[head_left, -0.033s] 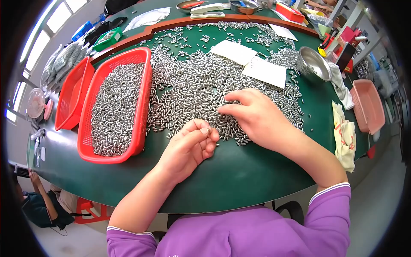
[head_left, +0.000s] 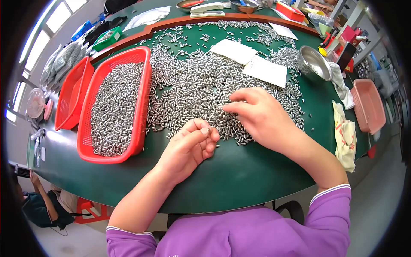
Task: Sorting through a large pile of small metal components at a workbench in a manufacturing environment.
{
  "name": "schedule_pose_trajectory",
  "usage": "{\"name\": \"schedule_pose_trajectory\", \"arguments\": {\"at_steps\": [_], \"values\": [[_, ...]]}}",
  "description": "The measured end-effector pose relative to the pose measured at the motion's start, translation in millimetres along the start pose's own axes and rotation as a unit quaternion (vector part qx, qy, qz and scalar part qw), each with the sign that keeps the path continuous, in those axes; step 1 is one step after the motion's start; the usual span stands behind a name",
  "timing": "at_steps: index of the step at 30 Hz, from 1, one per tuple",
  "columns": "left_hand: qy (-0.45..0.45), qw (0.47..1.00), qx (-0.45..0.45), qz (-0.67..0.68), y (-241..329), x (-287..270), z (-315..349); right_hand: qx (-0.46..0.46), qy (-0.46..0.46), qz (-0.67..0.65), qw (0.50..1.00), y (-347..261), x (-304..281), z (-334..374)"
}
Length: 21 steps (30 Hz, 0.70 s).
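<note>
Many small silver, barrel-shaped metal pieces lie heaped across the green table. At the heap's near edge my left hand is curled palm up. Its thumb presses on the index finger, with a small metal piece just showing at the thumb tip. My right hand hovers palm down over the right side of the heap. Its two visible fingers are bent and apart, and I see nothing between them; its other fingers are hidden beneath. To the left a red plastic basket holds more of the same pieces.
Another red basket tilts behind the first. White paper sheets lie on the heap. A steel bowl, a cream cloth and a pink basket are at right. A brown wooden rail bounds the far side.
My right hand has shifted slightly to the right over the heap. My left hand stays in place.
</note>
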State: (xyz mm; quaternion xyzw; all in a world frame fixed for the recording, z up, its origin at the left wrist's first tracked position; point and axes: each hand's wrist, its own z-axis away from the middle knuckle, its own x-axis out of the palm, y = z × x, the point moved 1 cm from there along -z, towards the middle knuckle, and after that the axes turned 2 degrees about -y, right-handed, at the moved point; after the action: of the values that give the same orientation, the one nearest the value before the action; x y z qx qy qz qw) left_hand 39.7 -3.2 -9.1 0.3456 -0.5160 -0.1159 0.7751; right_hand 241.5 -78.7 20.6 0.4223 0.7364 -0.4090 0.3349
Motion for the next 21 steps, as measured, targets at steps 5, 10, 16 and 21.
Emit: {"name": "schedule_pose_trajectory", "arguments": {"at_steps": [5,10,16,21], "values": [[-0.009,1.000,-0.002,0.008,-2.4,1.4,0.4,0.065,-0.042,-0.027,0.997,-6.8,-22.7,20.2],[-0.004,1.000,-0.005,-0.001,-0.9,3.3,4.1,0.069,-0.111,-0.023,0.991,-20.9,-34.6,23.2],[0.009,0.999,-0.035,-0.003,-1.8,8.3,5.0,0.034,-0.121,-0.025,0.992,-20.9,-18.8,27.1],[0.002,1.000,-0.031,0.002,-3.4,9.1,6.3,0.016,-0.122,-0.047,0.991,-17.4,-6.4,28.0]]}}
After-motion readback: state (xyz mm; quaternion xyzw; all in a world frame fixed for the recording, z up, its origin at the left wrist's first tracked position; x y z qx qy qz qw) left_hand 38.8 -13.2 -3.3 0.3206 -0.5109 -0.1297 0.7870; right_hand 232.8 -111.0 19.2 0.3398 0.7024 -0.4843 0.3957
